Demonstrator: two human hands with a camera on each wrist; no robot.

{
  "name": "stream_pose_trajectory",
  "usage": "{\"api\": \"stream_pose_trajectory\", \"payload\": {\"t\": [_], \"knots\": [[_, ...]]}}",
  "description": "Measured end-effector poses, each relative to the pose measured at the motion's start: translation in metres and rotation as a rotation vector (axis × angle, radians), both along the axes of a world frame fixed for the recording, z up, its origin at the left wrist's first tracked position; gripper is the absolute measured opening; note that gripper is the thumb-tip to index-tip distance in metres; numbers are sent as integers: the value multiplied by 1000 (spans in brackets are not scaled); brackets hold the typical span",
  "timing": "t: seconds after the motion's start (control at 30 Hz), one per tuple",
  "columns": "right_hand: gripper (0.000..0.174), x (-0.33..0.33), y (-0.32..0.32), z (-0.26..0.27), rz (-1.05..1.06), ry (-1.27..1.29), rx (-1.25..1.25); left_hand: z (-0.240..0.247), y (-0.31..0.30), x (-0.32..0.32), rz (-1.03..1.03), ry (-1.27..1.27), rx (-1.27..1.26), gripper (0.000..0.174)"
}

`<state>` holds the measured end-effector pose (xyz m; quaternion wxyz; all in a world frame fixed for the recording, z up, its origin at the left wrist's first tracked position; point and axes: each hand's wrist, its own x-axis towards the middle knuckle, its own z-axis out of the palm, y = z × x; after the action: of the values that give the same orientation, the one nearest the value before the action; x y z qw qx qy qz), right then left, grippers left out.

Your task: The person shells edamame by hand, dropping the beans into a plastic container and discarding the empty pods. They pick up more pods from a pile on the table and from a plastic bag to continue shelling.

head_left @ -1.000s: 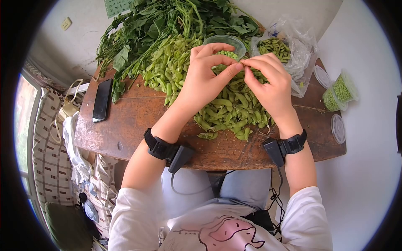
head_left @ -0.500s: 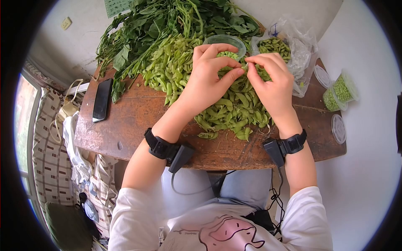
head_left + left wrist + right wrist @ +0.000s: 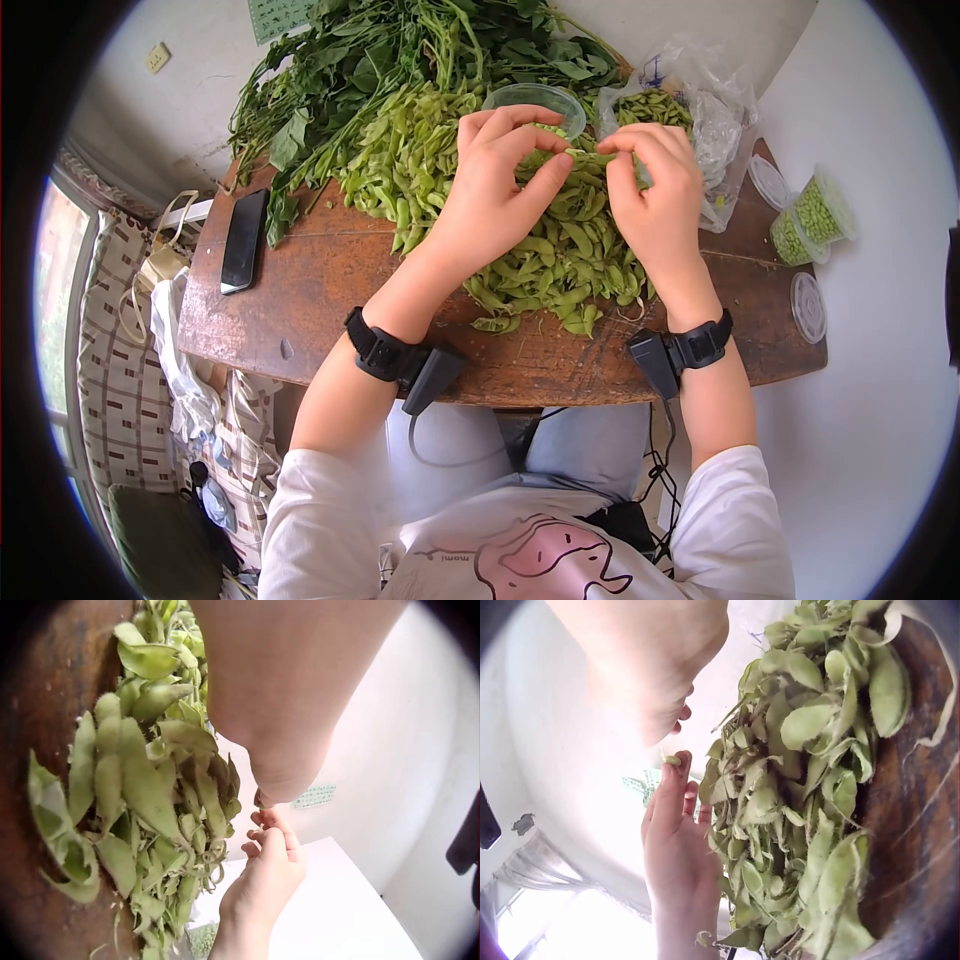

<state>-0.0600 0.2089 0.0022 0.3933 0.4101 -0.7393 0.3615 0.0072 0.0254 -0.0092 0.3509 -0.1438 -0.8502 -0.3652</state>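
Both hands are raised over a heap of green soybean pods (image 3: pixel 570 265) on the wooden table. Between the thumb and index finger of the left hand (image 3: pixel 492 185), a small green soybean (image 3: pixel 673 760) is pinched, seen best in the right wrist view. Facing it from a short gap is the right hand (image 3: pixel 655 195), its index finger bent and thumb tip close beneath; I cannot tell whether it holds anything. Just behind the left fingers sits a clear plastic bowl (image 3: pixel 570 103) with shelled beans, partly covered by that hand.
Leafy stalks (image 3: pixel 370 75) lie at the back. A plastic bag (image 3: pixel 722 135) of pods stands back right. At the right edge are tubs of shelled beans (image 3: pixel 818 215) and lids (image 3: pixel 808 308). A phone (image 3: pixel 244 240) lies at left on the table (image 3: pixel 300 320).
A second ago the fingertips of both hands met. The right hand has since drawn away to the right, opening a gap, while the left has stayed nearly in place.
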Motion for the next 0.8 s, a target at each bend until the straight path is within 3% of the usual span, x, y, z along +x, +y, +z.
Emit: {"api": "stream_pose_trajectory", "payload": {"t": [0.23, 0.4, 0.8], "knots": [[4, 1, -3, -1, -46, -10, 66, 2, -4, 0, -46, -60, 50, 15], [14, 10, -7, 7, 176, -39, -12, -1, -1, -1, -96, -33, 51, 16], [11, 8, -5, 8, 205, 8, -39, 1, 2, 2, -183, -41, 133, 21]]}}
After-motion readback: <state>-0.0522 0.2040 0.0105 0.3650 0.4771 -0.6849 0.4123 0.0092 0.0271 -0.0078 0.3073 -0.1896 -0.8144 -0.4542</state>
